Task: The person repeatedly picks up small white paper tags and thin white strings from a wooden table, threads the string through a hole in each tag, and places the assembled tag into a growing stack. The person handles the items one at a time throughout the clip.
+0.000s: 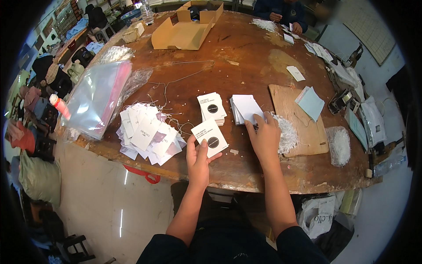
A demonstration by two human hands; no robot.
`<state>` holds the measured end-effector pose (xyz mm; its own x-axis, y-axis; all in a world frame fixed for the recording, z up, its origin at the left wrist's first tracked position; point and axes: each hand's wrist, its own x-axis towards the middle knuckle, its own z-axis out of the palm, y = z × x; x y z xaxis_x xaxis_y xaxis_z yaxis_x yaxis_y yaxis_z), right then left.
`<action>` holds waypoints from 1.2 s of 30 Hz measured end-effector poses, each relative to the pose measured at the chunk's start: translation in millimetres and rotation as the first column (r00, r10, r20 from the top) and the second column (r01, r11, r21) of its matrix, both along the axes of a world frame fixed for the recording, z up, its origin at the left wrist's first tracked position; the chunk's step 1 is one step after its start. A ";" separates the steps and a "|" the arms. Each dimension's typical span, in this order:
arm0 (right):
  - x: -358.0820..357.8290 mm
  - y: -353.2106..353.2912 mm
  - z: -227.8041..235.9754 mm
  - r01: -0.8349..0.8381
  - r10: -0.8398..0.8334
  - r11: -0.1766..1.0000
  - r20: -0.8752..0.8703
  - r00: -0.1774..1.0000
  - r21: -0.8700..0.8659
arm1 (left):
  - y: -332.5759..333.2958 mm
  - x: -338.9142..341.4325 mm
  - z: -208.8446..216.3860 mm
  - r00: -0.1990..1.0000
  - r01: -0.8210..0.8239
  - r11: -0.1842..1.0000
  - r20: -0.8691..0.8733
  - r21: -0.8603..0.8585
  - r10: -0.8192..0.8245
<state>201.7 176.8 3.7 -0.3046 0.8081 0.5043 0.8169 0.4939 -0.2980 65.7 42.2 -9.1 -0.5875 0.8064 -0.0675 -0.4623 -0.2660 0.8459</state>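
The left hand [198, 163] pinches a white printed card [213, 134], while the right hand [265, 137] touches the blank card stack [242, 106], though I cannot tell whether it grips.

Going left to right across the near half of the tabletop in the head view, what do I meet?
Clear plastic bag with pink edge, heap of white tags, square printed card in the left hand, stack of plain white cards, loose white strings, light-blue paper, bagged white strings.
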 end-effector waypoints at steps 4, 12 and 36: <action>-3.6 -2.3 3.5 0.029 -0.025 0.997 0.046 0.999 -0.071 | 0.9 2.0 0.3 1.000 -0.008 1.000 -0.025 -0.018 0.008; -5.0 -4.9 -0.3 0.053 -0.044 0.995 0.100 0.994 -0.089 | 6.0 5.6 -11.9 0.993 0.016 0.999 -0.116 -0.030 -0.020; -6.4 -6.6 -5.6 0.004 0.000 0.995 0.040 0.999 -0.100 | -5.8 3.2 -16.4 0.986 -0.035 0.998 -0.164 -0.043 0.028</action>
